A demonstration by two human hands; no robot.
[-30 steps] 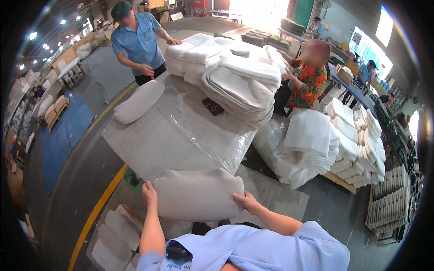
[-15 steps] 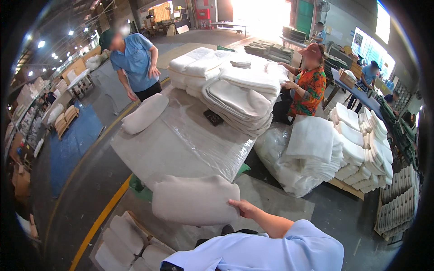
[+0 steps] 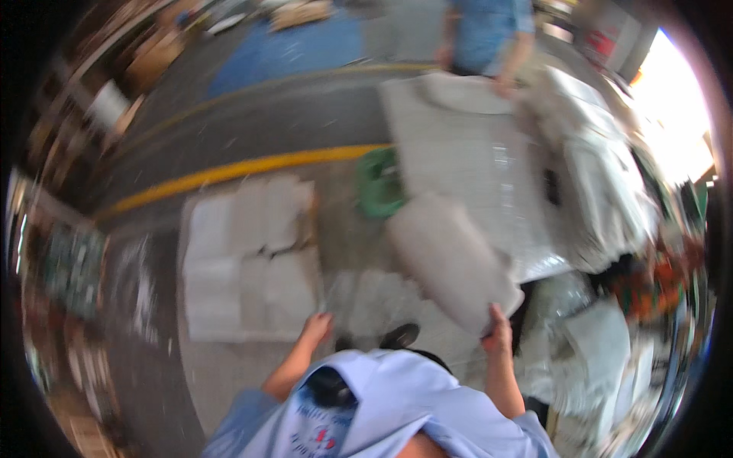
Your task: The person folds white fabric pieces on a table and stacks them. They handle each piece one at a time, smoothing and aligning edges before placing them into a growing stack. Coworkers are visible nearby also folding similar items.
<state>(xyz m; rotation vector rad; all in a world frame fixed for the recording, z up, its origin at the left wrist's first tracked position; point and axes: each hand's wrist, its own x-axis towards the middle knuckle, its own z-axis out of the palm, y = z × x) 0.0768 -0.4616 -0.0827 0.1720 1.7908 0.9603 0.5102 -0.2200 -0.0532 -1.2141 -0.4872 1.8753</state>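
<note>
In the head view, which is blurred throughout, we see our right hand [image 3: 500, 336] closed on the near corner of a pale grey pillow [image 3: 450, 259], holding it off the ground. The pillow slants up and to the left from that grip, its far end near a green crate [image 3: 379, 183] on the floor. Our left hand [image 3: 317, 327] holds nothing; it hangs low over the floor, but we cannot tell how far its fingers are spread. It sits just beside the near edge of a flat stack of white pads [image 3: 248, 256] laid out on the floor (several sheets side by side, as far as the blur lets us judge).

Beyond the pillow stands a work table [image 3: 466, 145] covered with clear plastic film, and on its far end lies another pale pillow [image 3: 466, 95]. A co-worker in a blue shirt [image 3: 489, 30] stands at that far end, hands at the table edge. To the right are heaps of white bagged goods [image 3: 595, 183]. A yellow line [image 3: 252, 168] runs across the grey floor left of the crate.
</note>
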